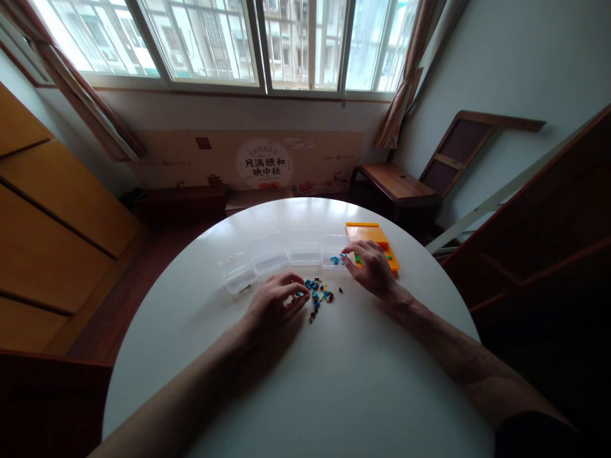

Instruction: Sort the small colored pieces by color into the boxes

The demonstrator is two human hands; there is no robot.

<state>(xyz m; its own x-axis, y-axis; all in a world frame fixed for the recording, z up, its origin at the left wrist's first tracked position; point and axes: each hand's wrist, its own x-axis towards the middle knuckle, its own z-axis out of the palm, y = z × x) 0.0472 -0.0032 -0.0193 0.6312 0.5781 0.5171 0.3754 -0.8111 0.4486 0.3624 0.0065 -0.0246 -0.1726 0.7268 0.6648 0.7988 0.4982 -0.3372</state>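
Small building bricks [316, 294] in blue, brown and yellow lie in a loose pile on the white round table [372, 369]. At the pile's left edge is my left hand [274, 299], fingers curled and fingertips together; what they pinch is hidden. My right hand [373, 270] hovers over the right end of a row of clear boxes, thumb and forefinger slightly apart. Below its fingertips, blue bricks [335, 260] lie in the rightmost clear box [329, 266]. Partly behind my right hand are green bricks [359, 259], near the orange tray.
Further clear boxes [305, 254] curve leftward, ending with a lidded-looking box [237, 273]. An orange tray [367, 233] lies at the table's back right. A lone brown brick [340, 290] sits right of the pile. Beyond the table stands a wooden chair [398, 181].
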